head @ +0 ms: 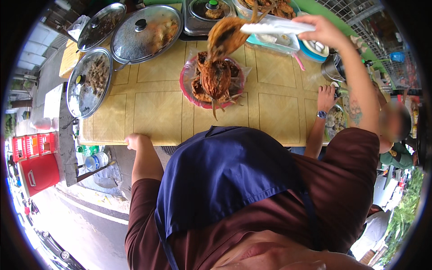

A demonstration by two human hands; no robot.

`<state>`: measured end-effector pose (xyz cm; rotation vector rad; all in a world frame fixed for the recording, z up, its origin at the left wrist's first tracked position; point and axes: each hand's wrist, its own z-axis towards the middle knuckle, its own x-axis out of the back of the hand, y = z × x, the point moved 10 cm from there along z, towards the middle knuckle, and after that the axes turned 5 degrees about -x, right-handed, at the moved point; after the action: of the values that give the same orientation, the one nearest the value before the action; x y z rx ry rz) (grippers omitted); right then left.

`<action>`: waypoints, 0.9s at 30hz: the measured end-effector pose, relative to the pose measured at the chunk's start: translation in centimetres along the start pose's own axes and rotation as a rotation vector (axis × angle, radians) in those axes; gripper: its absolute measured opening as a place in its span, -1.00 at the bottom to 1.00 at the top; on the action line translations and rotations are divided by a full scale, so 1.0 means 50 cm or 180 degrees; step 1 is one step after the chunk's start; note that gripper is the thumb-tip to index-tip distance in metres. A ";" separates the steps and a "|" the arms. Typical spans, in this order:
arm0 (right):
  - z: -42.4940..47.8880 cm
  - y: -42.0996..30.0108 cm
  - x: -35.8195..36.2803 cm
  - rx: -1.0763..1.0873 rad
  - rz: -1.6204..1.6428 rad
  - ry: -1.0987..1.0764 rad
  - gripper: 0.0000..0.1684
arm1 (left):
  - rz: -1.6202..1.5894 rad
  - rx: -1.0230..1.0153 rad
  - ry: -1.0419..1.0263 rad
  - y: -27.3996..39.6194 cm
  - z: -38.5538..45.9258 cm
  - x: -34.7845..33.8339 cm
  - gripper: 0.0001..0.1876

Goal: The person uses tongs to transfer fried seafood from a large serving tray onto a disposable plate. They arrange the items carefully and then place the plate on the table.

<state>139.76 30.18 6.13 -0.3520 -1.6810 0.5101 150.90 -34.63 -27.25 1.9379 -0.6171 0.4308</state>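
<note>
My right hand (315, 30) is closed around pale plastic tongs (278, 27), whose tips grip a browned fried fish (226, 35). This fish hangs above the near-centre plate, its lower end at the fish beneath. On the pink-rimmed plate (185, 89), lined with clear plastic, more fried fish (216, 79) are piled, with tails over the near rim. My left hand (136, 141) rests at the table's near edge, left of the plate; whether its fingers grip the edge is hard to tell. At the top, a clear plastic container (248, 11) holds further fried fish.
Lidded pans (145, 33) of food stand at the left and back of the yellow-covered table (162, 114). A turquoise-edged container (276, 44) and a metal pot (332, 67) are at the right. Another person's hand with a wristwatch (325, 98) lies at the table's right end.
</note>
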 end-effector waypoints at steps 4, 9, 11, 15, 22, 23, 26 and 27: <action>-0.025 0.038 -0.197 -0.1053 0.0889 -0.1068 -0.52 | -0.0064 0.0029 -0.0070 0.001 -0.012 -0.001 -0.44; -0.047 0.131 -0.335 -0.1628 0.1469 -0.1623 -0.54 | -0.0085 0.0011 -0.0117 0.003 -0.014 -0.004 -0.44; -0.052 0.133 -0.340 -0.1716 0.1472 -0.1731 -0.52 | -0.0046 -0.0028 -0.0133 -0.002 0.003 -0.011 -0.43; -0.061 0.117 -0.311 -0.1857 0.1240 -0.1921 -0.53 | -0.0135 -0.0025 -0.0090 -0.005 0.006 -0.012 -0.44; -0.063 0.114 -0.284 -0.1973 0.0045 -0.2285 -0.50 | -0.0181 0.0003 -0.0142 -0.002 -0.003 -0.009 -0.44; -0.063 0.113 -0.282 -0.1922 -0.0042 -0.2314 -0.49 | -0.0211 0.0021 -0.0188 -0.004 -0.004 -0.009 -0.44; -0.059 0.108 -0.277 -0.1890 -0.0064 -0.2393 -0.47 | -0.0151 0.0030 -0.0167 -0.002 -0.011 -0.006 -0.44; -0.059 0.106 -0.278 -0.1901 -0.0178 -0.2415 -0.47 | -0.0157 0.0026 -0.0167 0.000 -0.012 -0.005 -0.44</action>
<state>144.78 28.13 -8.04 -0.5846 -2.5739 0.0698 150.68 -34.04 -27.15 1.9731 -0.6009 0.3529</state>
